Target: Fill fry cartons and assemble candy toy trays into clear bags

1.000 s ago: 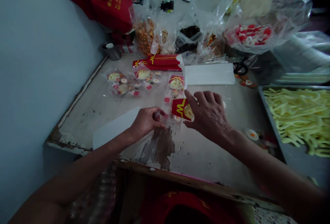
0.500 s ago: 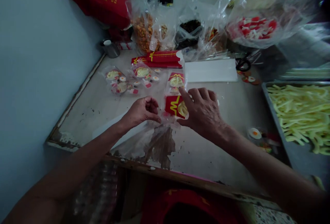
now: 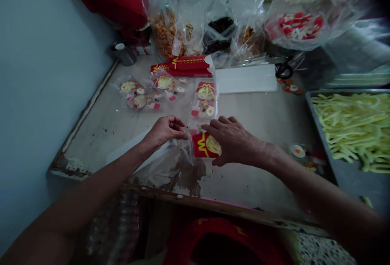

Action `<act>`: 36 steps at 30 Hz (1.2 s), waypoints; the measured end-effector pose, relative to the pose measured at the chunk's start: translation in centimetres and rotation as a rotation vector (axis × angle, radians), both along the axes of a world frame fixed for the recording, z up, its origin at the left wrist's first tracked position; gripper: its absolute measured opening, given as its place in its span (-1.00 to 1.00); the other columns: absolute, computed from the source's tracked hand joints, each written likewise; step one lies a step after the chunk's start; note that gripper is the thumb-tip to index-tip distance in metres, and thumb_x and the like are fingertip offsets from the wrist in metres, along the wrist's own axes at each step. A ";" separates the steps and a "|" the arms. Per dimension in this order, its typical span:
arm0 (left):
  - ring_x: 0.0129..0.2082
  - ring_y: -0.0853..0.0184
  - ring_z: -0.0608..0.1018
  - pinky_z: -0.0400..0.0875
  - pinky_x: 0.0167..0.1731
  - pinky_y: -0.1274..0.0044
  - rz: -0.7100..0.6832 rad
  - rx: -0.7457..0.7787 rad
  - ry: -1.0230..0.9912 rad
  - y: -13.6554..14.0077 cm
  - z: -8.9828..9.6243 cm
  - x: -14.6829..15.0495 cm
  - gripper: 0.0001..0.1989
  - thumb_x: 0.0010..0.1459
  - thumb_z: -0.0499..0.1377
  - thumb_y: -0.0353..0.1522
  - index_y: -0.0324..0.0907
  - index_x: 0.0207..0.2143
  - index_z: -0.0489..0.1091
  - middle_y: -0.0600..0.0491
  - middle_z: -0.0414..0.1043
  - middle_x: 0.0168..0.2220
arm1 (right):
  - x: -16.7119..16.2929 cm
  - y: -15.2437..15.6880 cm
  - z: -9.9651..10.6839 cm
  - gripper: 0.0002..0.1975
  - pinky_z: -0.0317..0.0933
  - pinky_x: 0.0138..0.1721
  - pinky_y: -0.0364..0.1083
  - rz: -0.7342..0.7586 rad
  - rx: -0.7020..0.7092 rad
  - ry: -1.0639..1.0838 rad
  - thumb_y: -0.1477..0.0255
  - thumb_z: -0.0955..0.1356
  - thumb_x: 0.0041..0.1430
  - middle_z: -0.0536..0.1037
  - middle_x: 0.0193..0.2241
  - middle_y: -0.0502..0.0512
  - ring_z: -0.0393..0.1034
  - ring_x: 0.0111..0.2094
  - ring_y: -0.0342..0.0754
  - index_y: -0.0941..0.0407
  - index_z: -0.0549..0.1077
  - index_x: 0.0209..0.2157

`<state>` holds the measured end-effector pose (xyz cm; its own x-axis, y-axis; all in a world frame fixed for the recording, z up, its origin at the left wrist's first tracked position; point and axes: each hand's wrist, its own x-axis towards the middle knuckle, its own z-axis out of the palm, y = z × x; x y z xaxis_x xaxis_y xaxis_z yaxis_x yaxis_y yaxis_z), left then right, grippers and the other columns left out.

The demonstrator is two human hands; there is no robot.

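A small red french fry carton (image 3: 200, 146) with a yellow zigzag mark and pale fries lies flat between my hands. My right hand (image 3: 237, 140) grips its right end, fingers on the far side and thumb on the near side. Thumb and fingertips of my left hand (image 3: 167, 131) pinch the edge of a clear plastic bag (image 3: 173, 163), whose mouth meets the carton's left end. How far the carton sits inside the bag I cannot tell. Just beyond lies a filled clear packet (image 3: 204, 94) holding a small carton, an egg piece and other miniature food.
More filled packets (image 3: 132, 90) lie at left. Red folded cartons (image 3: 185, 66) and a white slab (image 3: 246, 79) are behind. Bags of small pieces (image 3: 167, 33) line the back. At right stands a metal tray (image 3: 317, 127) of pale fries, beside a miniature egg (image 3: 297, 151).
My right hand and the carton have come nearer the table's front edge, uncovering more of the packet behind. My left hand's fingers have closed together at the bag. The view has shifted slightly.
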<state>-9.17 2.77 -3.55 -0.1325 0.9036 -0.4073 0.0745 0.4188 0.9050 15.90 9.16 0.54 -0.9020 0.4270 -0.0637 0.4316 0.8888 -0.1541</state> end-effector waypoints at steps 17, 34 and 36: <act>-0.31 0.27 0.64 0.50 -0.29 0.48 -0.460 -0.324 -0.190 -1.6 0.8 -0.5 -0.29 -0.28 0.51 -0.38 -0.18 0.04 0.51 -0.08 0.63 -0.26 | 0.8 -7.9 -2.9 -0.07 0.07 0.01 0.12 -0.116 0.003 0.078 0.21 0.53 -0.07 0.45 -0.02 0.23 0.22 -0.02 0.21 0.18 0.19 0.29; -0.40 0.26 0.62 0.45 -0.40 0.51 -0.841 -0.296 -0.193 1.3 3.2 6.7 -0.36 -0.33 0.41 -0.54 -0.09 -0.08 0.50 0.06 0.60 -0.39 | 3.7 -10.1 -1.7 0.07 0.11 -0.01 0.14 -0.105 -0.073 0.119 -0.03 0.48 -0.05 0.47 -0.02 0.30 0.23 -0.01 0.25 0.26 0.11 0.34; -0.41 0.28 0.61 0.44 -0.40 0.52 -0.849 -0.177 -0.120 0.8 2.3 7.0 -0.47 -0.24 0.35 -0.54 -0.14 -0.11 0.49 0.07 0.58 -0.41 | 3.2 -10.7 -2.2 0.01 0.12 -0.03 0.15 -0.131 -0.045 0.106 -0.01 0.48 -0.03 0.46 0.00 0.34 0.24 -0.02 0.26 0.27 0.17 0.30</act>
<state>-2.15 3.52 -1.21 0.6096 0.5995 -0.5186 0.3330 0.4000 0.8539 19.05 -1.50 -1.65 -0.8416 0.5400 0.0071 0.5224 0.8173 -0.2430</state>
